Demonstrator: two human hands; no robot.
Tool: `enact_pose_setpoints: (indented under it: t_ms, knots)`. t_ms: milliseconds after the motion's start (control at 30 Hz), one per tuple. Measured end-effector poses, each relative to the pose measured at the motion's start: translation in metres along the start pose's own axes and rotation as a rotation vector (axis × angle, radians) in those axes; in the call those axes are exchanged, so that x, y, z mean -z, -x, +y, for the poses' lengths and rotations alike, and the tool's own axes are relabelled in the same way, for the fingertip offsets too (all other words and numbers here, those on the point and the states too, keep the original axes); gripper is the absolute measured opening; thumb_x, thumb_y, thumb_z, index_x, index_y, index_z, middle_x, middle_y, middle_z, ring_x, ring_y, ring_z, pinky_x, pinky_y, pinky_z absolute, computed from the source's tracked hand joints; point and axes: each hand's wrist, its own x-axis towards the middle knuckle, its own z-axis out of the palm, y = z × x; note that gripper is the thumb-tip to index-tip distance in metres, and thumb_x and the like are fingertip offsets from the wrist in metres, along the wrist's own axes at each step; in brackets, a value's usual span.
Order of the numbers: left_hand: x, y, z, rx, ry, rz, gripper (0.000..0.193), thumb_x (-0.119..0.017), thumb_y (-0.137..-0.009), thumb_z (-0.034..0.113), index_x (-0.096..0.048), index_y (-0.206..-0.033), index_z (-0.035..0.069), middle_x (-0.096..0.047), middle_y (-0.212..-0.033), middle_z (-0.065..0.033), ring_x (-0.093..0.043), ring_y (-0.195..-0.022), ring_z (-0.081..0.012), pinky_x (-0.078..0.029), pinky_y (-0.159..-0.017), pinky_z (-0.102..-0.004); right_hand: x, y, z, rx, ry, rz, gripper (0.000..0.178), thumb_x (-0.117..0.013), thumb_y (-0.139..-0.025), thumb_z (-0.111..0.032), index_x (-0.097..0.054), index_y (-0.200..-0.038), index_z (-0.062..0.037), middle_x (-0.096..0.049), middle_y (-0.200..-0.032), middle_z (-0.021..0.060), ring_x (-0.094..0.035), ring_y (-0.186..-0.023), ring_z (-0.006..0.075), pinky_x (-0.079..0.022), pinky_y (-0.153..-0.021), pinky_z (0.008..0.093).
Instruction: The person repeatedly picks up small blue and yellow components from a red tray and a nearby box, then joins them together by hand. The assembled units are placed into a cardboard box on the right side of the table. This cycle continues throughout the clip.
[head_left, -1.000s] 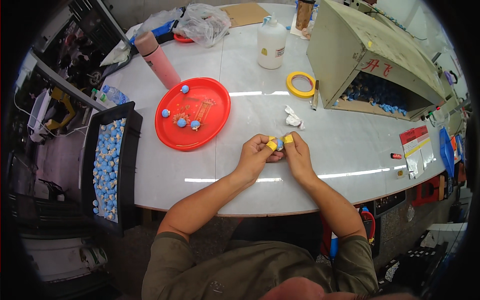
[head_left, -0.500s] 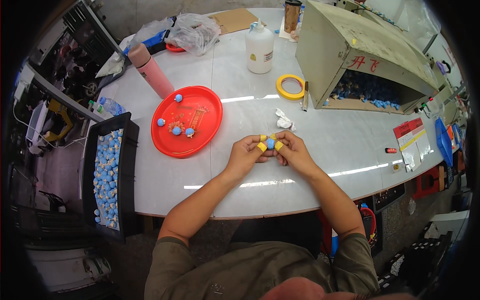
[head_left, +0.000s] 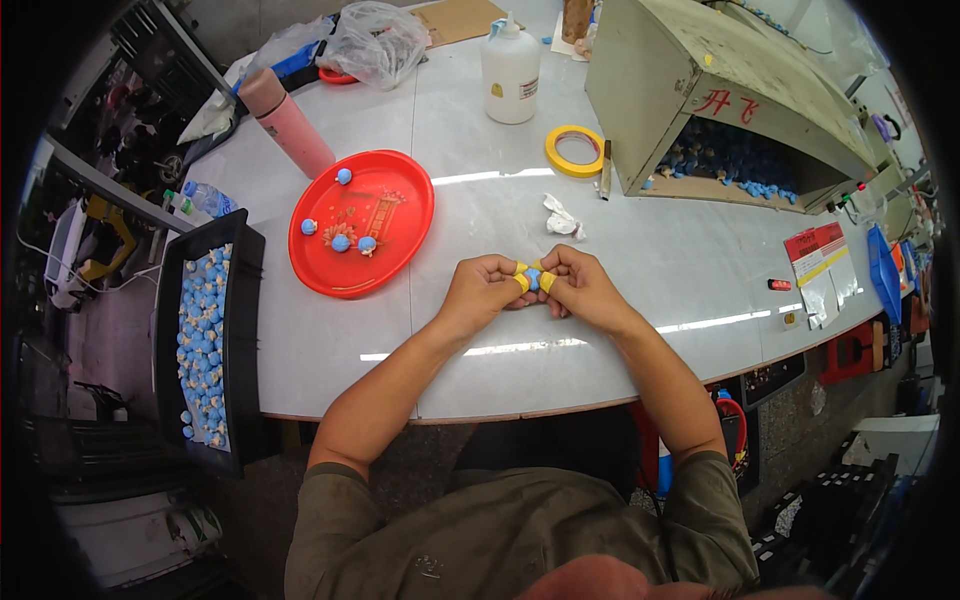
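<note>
Between my two hands, just above the grey table [head_left: 470, 385], is a small blue ball-shaped piece [head_left: 534, 279]. My left hand [head_left: 484, 287] pinches it from the left and my right hand [head_left: 580, 288] from the right. Yellow tape wraps the thumbs and forefingers of both. The fingers partly cover the piece, so its details are hidden. Left of my hands lies a red round tray [head_left: 385, 275] with several similar blue balls [head_left: 341, 243] on it. A crumpled white tissue [head_left: 561, 217] rests just beyond my right hand.
A black bin [head_left: 245, 350] of blue balls stands at the left edge. Farther back are a pink bottle [head_left: 288, 128], a white squeeze bottle [head_left: 510, 80], yellow tape [head_left: 574, 151] and a dark stick-like tool [head_left: 606, 170]. A metal box [head_left: 640, 110] holding blue pieces stands back right.
My fingers have closed more tightly around the blue piece, covering more of it. The whole view has shifted slightly, moving the table's things up and left in the picture.
</note>
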Motion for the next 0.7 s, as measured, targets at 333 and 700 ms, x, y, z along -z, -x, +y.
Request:
enact_pose_setpoints:
  t_ms: [333,700]
  knots:
    - [0.001,-0.003,0.003,0.034,0.074,0.042,0.022,-0.059,-0.097,0.012,-0.059,-0.112,-0.004,-0.072,-0.094,-0.0156,-0.073,-0.08,-0.0183,-0.058,-0.068,-0.0251,-0.003,-0.002,-0.002,-0.011,-0.013,0.051,0.019,-0.058,-0.098,-0.016,-0.059,-0.11,-0.0005,-0.063,-0.077,0.0035,-0.057,-0.056,0.0066,-0.043,-0.049,0.0203]
    - [0.002,-0.001,0.004,0.054,0.071,0.002,0.018,-0.057,-0.095,0.009,-0.058,-0.108,-0.004,-0.072,-0.095,-0.016,-0.072,-0.079,-0.0181,-0.058,-0.069,-0.0256,0.0,-0.002,-0.001,-0.051,-0.005,0.041,0.019,-0.06,-0.098,-0.017,-0.061,-0.106,0.0001,-0.064,-0.077,0.0029,-0.057,-0.055,0.0062,-0.044,-0.049,0.0194]
